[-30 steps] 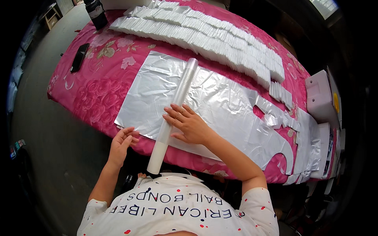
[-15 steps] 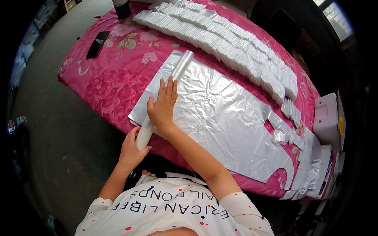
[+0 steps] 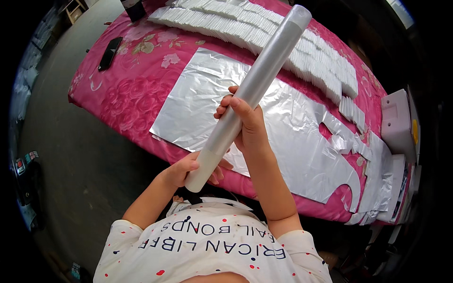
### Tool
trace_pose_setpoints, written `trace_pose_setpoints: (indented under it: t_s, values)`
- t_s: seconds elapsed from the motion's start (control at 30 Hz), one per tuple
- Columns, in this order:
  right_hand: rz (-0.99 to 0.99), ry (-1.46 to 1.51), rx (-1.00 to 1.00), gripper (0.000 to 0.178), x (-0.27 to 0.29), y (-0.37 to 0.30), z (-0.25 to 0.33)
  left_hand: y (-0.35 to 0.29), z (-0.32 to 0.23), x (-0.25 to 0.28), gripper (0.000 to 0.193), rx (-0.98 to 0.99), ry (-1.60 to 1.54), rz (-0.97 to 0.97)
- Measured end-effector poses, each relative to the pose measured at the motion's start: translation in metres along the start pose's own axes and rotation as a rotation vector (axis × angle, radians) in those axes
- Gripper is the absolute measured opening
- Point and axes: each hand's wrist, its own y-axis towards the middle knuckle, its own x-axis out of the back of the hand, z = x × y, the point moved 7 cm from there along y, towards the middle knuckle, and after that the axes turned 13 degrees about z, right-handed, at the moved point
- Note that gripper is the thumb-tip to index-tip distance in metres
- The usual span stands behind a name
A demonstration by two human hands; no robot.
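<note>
Slanting across the head view, the translucent film roll (image 3: 258,80) has just been lifted off the silvery plastic sheet (image 3: 184,104) on the table (image 3: 132,101), leaving that sheet unpressed; the roll's middle is clasped by the right hand (image 3: 251,123), its lower end cradled by the left hand (image 3: 181,170).

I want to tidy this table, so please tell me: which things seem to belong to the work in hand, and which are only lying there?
Likely in the work:
- plastic roll, in the right hand, left hand around its lower end
- flat silvery sheets
- perhaps the white stacks

Probably just lying there:
- black phone
- dark bottle
- pale box
</note>
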Motion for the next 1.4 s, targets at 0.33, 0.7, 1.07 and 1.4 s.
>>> trace_pose_setpoints:
  t_s: [0.33, 0.7, 1.07, 1.4]
  values:
    - [-0.256, -0.219, -0.033, 0.055, 0.043, -0.044, -0.017, 0.029, 0.024, 0.016, 0.064, 0.162, 0.518, -0.405]
    - [-0.509, -0.342, 0.043, 0.040, 0.201, -0.076, 0.067, -0.056, 0.080, 0.005, 0.068, 0.579, -0.038, -0.162]
    - [-0.199, -0.799, -0.488, 0.027, 0.176, -0.073, 0.062, -0.070, 0.080, 0.009, 0.064, 0.614, -0.295, -0.174]
    - [-0.266, -0.887, -0.378, 0.015, 0.207, -0.076, 0.086, -0.088, 0.081, 0.018, 0.066, 0.639, -0.278, -0.063]
